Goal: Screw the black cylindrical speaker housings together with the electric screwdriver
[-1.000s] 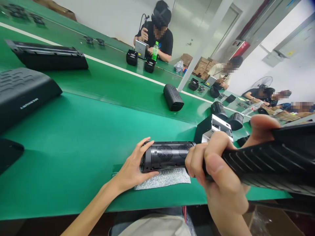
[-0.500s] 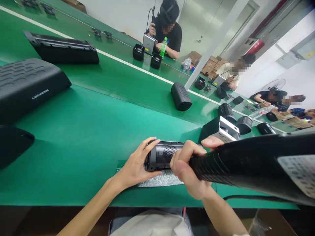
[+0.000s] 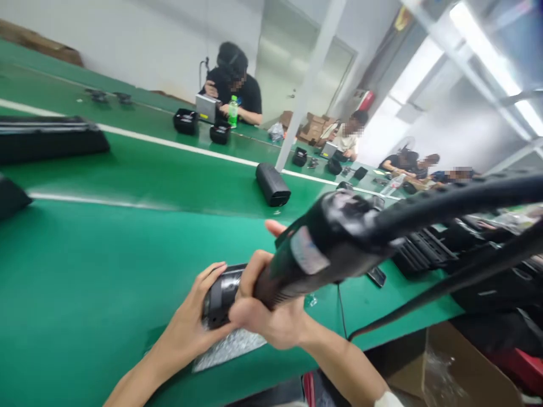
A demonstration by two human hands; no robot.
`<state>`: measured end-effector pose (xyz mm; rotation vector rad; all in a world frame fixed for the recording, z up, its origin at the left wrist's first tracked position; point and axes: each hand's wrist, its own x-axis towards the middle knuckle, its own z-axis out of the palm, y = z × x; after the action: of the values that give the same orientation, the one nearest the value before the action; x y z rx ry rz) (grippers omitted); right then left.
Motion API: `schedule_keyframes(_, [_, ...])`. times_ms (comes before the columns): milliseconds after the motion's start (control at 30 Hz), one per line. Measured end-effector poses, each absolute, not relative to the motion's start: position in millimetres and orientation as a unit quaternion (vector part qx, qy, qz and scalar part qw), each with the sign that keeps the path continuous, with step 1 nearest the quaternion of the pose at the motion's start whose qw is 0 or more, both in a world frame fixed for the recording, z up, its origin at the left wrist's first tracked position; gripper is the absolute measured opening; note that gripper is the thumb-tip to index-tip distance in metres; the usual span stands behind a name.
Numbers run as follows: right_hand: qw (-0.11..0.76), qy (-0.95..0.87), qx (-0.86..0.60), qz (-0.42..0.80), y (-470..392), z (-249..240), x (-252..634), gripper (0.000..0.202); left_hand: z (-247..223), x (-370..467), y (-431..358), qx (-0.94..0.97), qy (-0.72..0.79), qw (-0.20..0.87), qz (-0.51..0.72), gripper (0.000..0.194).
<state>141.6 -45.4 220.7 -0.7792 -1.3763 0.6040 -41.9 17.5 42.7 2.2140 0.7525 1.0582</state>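
Note:
My left hand [image 3: 193, 319] is wrapped round the left end of a black cylindrical housing [image 3: 224, 294], fingers over its top and thumb along its near side. My right hand [image 3: 271, 305] grips the handle of a black corded power tool [image 3: 322, 243], whose cable runs off to the right. The tool points down at the housing; its tip is hidden behind my right hand. Beneath the housing lies a silvery wrapped pad [image 3: 231, 347] on the green table [image 3: 106, 271].
A black speaker-like unit [image 3: 272, 185] lies beyond my hands, long black housings [image 3: 51, 138] at the left. More black parts [image 3: 424, 249] and a dark cable [image 3: 407, 299] are at the right. An open cardboard box [image 3: 462, 362] sits below the table edge. Several people work across the table.
The view has swung to the right, so everything sits further left. The power tool now stands more upright, with its rear end and cable in sight. Both hands keep their holds.

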Motion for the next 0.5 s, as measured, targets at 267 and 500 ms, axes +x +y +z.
schedule_keyframes(267, [0.810,-0.451,-0.374,-0.017,-89.8,287.9,286.2,0.036,23.9,-47.4,16.9,0.805,0.336,0.309,0.378,0.088])
schedule_keyframes(500, [0.776,-0.433,-0.457,-0.045,-59.3,248.9,358.6,0.051,17.0,-45.0,26.4,0.774,0.345,0.321,0.424,0.098])
